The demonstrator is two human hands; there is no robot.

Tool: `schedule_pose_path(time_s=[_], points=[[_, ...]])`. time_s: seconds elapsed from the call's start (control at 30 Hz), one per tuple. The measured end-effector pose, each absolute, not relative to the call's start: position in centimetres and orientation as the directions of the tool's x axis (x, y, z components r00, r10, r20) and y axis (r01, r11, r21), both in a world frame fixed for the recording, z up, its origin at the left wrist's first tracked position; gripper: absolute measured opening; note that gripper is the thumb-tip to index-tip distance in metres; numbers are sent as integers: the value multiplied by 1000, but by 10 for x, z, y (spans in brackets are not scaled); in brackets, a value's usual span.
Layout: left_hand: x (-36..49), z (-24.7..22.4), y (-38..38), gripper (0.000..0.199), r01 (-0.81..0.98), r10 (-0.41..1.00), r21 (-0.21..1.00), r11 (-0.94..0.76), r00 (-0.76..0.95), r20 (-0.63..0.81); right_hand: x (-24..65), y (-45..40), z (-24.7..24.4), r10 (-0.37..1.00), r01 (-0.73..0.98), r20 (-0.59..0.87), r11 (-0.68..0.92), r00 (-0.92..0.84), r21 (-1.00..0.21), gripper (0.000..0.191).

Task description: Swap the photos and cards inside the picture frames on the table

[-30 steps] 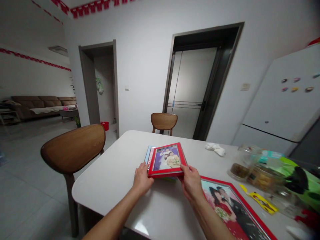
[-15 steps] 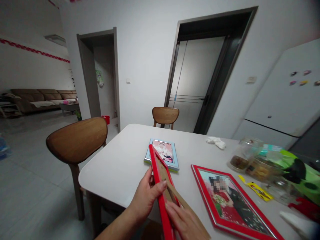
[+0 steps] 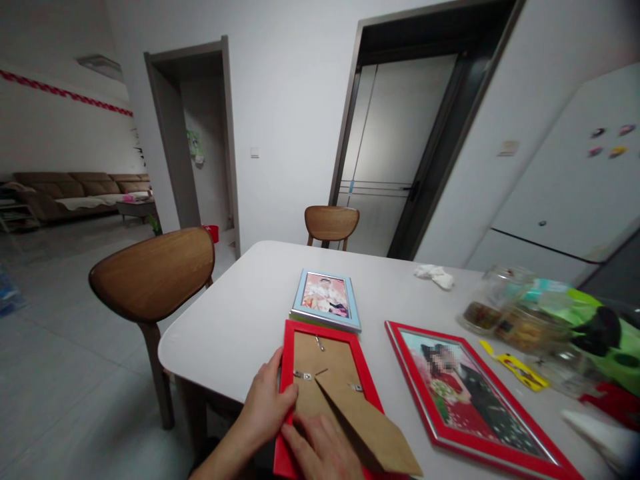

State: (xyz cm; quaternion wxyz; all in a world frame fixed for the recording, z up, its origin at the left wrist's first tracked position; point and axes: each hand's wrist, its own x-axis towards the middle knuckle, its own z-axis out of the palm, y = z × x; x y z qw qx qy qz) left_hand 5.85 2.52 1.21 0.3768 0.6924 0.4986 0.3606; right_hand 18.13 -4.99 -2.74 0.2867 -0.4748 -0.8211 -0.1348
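A red photo frame (image 3: 289, 353) lies face down, its brown backing board (image 3: 343, 357) and metal clips turned up. The support flap (image 3: 375, 430) stands out from the board at an angle. Around the frame's left edge my left hand (image 3: 267, 403) is closed, thumb on top. My right hand (image 3: 325, 450) rests across the lower back of the frame, fingers bent toward the left edge; its thumb is hidden. Just beyond lies a light blue photo frame (image 3: 325, 297), picture up. To the right is a larger red photo frame (image 3: 465, 400) with a picture of people.
Glass jars (image 3: 500, 300), a yellow packet (image 3: 520, 370) and a green bag (image 3: 575, 327) crowd the right side of the white table (image 3: 225, 313). A crumpled tissue (image 3: 435, 275) lies farther back. Wooden chairs stand at the left (image 3: 155, 273) and far side (image 3: 331, 223).
The red frame in my hands has tilted from nearly edge-on to lying flatter, so its back and clips now show. Both hands have turned with it.
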Motion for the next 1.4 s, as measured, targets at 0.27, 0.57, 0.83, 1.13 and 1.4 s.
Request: schedule_pose_path(time_s=[0.27,0.57,0.83,1.13,1.4], points=[[63,10,23,55,593,954,748,-296,226,198,179,-46,-33,715,845,581,529,-390,-84,41],[64,7,23,51,620,939,707,-341,260,225,225,-51,43,745,841,596,502,-300,-204,19],[63,5,24,52,640,940,691,-335,274,202,276,-34,25,979,922,189,141,-76,-359,20],[63,5,24,55,636,938,692,-341,282,202,274,-2,19,992,939,127,51,-7,-340,29],[64,4,24,54,633,937,692,-347,269,223,261,-1,23,979,963,201,80,-28,-258,25]])
